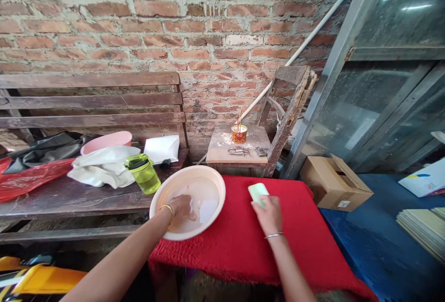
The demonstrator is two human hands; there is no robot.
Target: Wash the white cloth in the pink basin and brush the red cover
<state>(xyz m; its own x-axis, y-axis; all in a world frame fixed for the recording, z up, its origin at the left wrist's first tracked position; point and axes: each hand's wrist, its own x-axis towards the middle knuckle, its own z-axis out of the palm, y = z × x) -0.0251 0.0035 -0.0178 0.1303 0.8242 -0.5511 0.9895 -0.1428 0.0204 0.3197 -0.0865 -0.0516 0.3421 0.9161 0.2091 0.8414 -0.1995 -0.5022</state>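
My left hand [181,206] reaches into a pale pink basin [212,218] of cloudy water. Its fingers are partly under the surface, look loosely apart, and I see nothing held in them. On the red cloth [239,241] to the right, my right hand [271,215] is closed on a pale green block [258,193] with rounded corners. Whether that block is a soap bar or a sponge I cannot make out. The basin stands at the left end of the cloth-covered table, its left side close to a green water bottle [145,177].
A wooden bench [104,200] on the left bears a white cloth [104,167], a pink bowl [107,142] and a white packet [162,149]. Padlocks [238,151] and a tin [239,134] with sticks stand on a chair. A cardboard box [330,186] sits right, on a blue surface.
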